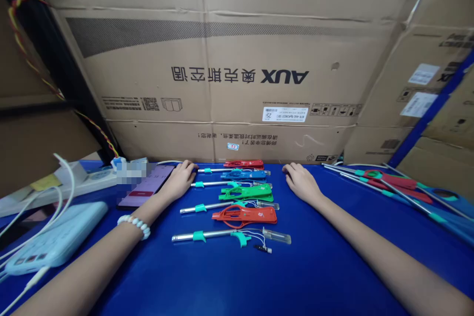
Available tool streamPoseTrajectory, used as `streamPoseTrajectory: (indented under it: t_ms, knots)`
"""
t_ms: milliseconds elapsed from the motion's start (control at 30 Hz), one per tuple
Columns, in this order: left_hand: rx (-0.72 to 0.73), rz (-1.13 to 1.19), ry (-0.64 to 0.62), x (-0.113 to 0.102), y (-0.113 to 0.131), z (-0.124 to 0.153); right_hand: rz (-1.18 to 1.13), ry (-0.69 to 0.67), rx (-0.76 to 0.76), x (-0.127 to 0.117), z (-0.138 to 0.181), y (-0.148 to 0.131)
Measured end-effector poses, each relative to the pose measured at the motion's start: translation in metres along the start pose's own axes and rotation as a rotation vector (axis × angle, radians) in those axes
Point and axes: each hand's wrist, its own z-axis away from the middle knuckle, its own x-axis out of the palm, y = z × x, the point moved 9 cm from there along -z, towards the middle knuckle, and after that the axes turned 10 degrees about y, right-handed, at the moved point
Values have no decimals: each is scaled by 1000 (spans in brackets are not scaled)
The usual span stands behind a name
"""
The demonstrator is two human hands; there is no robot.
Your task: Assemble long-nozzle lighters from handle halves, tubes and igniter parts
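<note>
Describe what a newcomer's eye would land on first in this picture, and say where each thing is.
A row of metal rods with red, blue and green handles lies on the bright blue table, between the left hand and the right hand, both flat and open. Behind them stands a big cardboard box with upside-down AUX print.

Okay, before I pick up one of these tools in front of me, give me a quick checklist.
Left hand empty, resting on the table: ok.
Right hand empty, palm down: ok.
Row of tools lying between both hands: ok.
Nearest tool with its thin wire tucked in: not ok, it trails loose.
Phone clear of the left hand: cannot tell.
Pile of tools at right, apart from the row: ok.
</note>
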Motion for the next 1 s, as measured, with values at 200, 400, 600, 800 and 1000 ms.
streamPoseTrajectory:
  t_ms: [200,400,600,800,1000]
  knots:
    - [1,3,-2,0,0,0,30,0,50,-3,0,2]
    - [4,9,-7,0,1,0,46,-4,83,-3,0,6]
    - [7,12,-2,-2,2,0,50,-14,54,-2,0,4]
    - [5,5,-1,-3,3,0,65,-19,30,-1,0,2]
    - [5,-2,-4,-2,3,0,73,-34,6,2,1,1]
